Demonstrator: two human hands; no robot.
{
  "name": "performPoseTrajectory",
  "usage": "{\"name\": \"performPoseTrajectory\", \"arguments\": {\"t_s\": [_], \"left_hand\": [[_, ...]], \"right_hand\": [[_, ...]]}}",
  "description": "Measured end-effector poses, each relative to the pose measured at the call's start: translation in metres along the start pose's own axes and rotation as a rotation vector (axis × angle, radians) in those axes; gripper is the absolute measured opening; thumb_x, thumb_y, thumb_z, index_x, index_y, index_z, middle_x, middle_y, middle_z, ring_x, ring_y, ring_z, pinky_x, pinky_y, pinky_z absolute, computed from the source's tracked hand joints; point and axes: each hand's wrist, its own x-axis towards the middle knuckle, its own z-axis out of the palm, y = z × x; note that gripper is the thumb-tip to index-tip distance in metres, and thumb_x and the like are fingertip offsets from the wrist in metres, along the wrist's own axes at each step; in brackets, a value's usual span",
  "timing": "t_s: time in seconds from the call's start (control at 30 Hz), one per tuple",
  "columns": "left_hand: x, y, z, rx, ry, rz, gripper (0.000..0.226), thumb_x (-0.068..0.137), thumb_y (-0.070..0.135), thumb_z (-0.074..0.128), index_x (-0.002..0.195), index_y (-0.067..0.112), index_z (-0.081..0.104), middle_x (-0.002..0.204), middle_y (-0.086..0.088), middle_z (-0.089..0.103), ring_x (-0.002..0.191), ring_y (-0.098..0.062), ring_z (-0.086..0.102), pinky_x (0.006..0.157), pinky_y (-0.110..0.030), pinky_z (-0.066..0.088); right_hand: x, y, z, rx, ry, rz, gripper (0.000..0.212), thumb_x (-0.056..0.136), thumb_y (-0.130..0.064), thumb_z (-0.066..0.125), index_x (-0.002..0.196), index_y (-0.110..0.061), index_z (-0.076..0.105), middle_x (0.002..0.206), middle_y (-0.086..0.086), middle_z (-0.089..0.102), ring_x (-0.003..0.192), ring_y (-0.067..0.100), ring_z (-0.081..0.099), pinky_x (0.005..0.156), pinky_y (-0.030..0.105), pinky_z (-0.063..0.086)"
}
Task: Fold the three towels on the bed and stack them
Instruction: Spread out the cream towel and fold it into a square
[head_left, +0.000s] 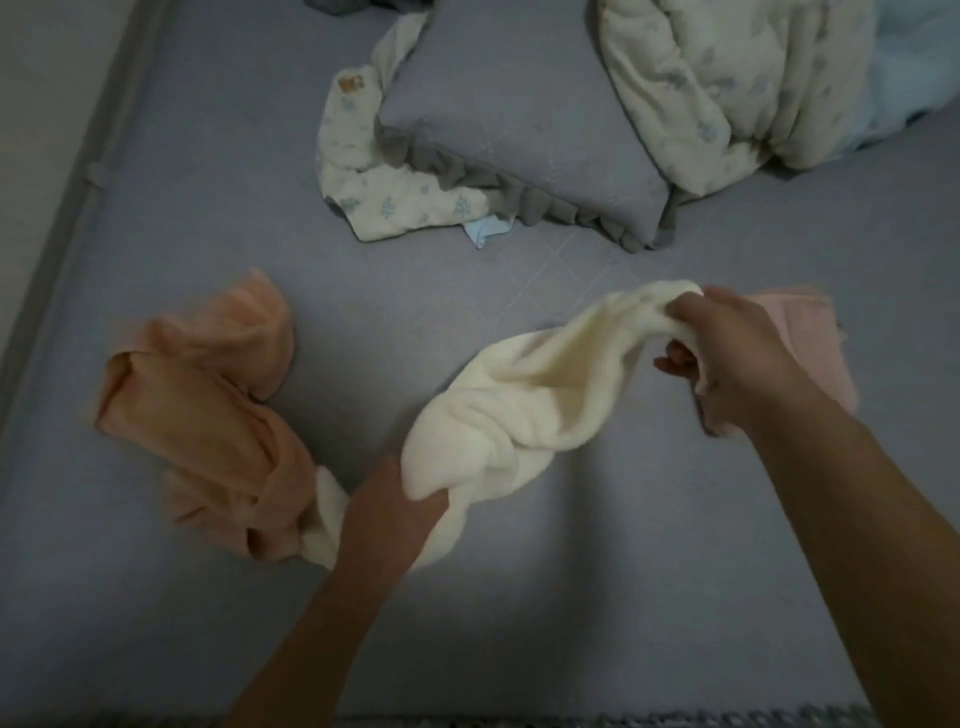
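While the cream towel (519, 410) hangs bunched at mid-frame above the bed (519, 597), each hand should work along to a corner and draw it flat before folding. Right hand (727, 358) pinches its upper end with curled fingers; left hand (400, 499) grips the lower bunch, both forearms reaching forward.

Three towels (519, 395) lie before the pillow (519, 145) on the bed (519, 623).
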Motion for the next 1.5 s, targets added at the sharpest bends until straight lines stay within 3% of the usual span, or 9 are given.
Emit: {"name": "performPoseTrajectory", "arguments": {"t_s": [0.07,0.23,0.47,0.7,0.97,1.07,1.23,1.4,1.5], "left_hand": [[-0.038,0.0,0.025,-0.058,0.063,-0.033,0.057,0.07,0.047,0.078,0.104,0.013,0.047,0.104,-0.001,0.052,0.101,-0.025,0.057,0.081,-0.032,0.042],[-0.09,-0.004,0.092,-0.285,-0.539,-0.06,0.06,0.081,0.054,0.066,0.13,0.03,0.041,0.124,0.001,0.058,0.108,-0.012,0.058,0.093,-0.022,0.048],[-0.042,-0.025,0.116,-0.367,-0.244,-0.219,0.06,0.08,0.028,0.078,0.132,0.016,0.052,0.129,-0.006,0.052,0.117,-0.021,0.055,0.101,-0.035,0.047],[-0.062,-0.02,0.132,-0.221,-0.494,-0.057,0.066,0.065,0.044,0.08,0.122,0.023,0.053,0.116,0.001,0.063,0.107,-0.014,0.063,0.092,-0.04,0.053],[-0.08,-0.043,0.117,-0.415,0.2,-0.409,0.031,0.097,0.021,0.053,0.121,0.004,0.06,0.1,-0.008,0.068,0.099,-0.031,0.064,0.076,-0.038,0.051],[-0.083,-0.069,0.106,-0.751,0.251,-0.626,0.032,0.1,0.022,0.045,0.122,0.004,0.059,0.107,-0.018,0.066,0.093,-0.029,0.061,0.08,-0.041,0.049],[-0.086,-0.113,0.1,-0.501,0.192,-0.678,0.033,0.094,0.015,0.058,0.122,-0.003,0.061,0.109,-0.025,0.066,0.101,-0.039,0.063,0.084,-0.045,0.048],[-0.074,-0.108,0.089,-0.324,0.26,-0.522,0.044,0.076,-0.017,0.063,0.119,-0.01,0.055,0.107,-0.027,0.06,0.09,-0.038,0.059,0.075,-0.042,0.048],[-0.056,-0.067,0.091,-0.202,0.199,-0.171,0.032,0.082,-0.001,0.067,0.113,0.006,0.064,0.101,-0.009,0.064,0.09,-0.029,0.062,0.081,-0.034,0.047]], "right_hand": [[0.012,-0.017,0.01,0.11,0.021,-0.079,0.017,0.078,-0.025,0.06,0.095,-0.022,0.063,0.088,0.005,0.064,0.063,0.015,0.06,0.059,0.03,0.058],[0.024,0.066,0.023,-0.059,0.086,0.114,0.041,0.093,-0.028,0.056,0.13,-0.011,0.051,0.115,0.012,0.065,0.085,0.02,0.061,0.077,0.034,0.047],[-0.079,0.239,0.01,-0.183,-0.2,0.524,0.039,0.096,-0.047,0.052,0.121,-0.017,0.058,0.112,0.01,0.067,0.099,0.031,0.065,0.089,0.051,0.055],[-0.123,0.247,0.001,0.08,-0.328,0.504,0.02,0.096,-0.014,0.059,0.115,-0.015,0.062,0.084,-0.012,0.077,0.075,0.0,0.072,0.059,0.013,0.053],[-0.084,0.24,-0.043,0.03,-0.062,0.44,0.018,0.094,-0.037,0.059,0.096,-0.023,0.07,0.089,-0.004,0.074,0.08,0.015,0.069,0.061,0.026,0.053],[-0.094,0.268,-0.049,-0.114,-0.057,0.515,0.019,0.095,-0.034,0.056,0.09,-0.021,0.067,0.094,0.003,0.069,0.083,0.016,0.062,0.069,0.031,0.049],[-0.126,0.291,-0.03,-0.317,0.108,0.358,0.045,0.085,-0.039,0.069,0.122,-0.015,0.056,0.109,0.006,0.06,0.094,0.018,0.06,0.088,0.039,0.051],[-0.132,0.264,0.008,-0.658,0.061,-0.255,0.047,0.075,-0.027,0.076,0.117,-0.019,0.058,0.103,-0.005,0.053,0.096,0.022,0.058,0.083,0.039,0.051],[-0.108,0.252,0.035,-0.819,0.007,-0.164,0.06,0.077,-0.046,0.071,0.13,-0.025,0.051,0.129,0.001,0.051,0.118,0.026,0.051,0.096,0.043,0.041]]}}
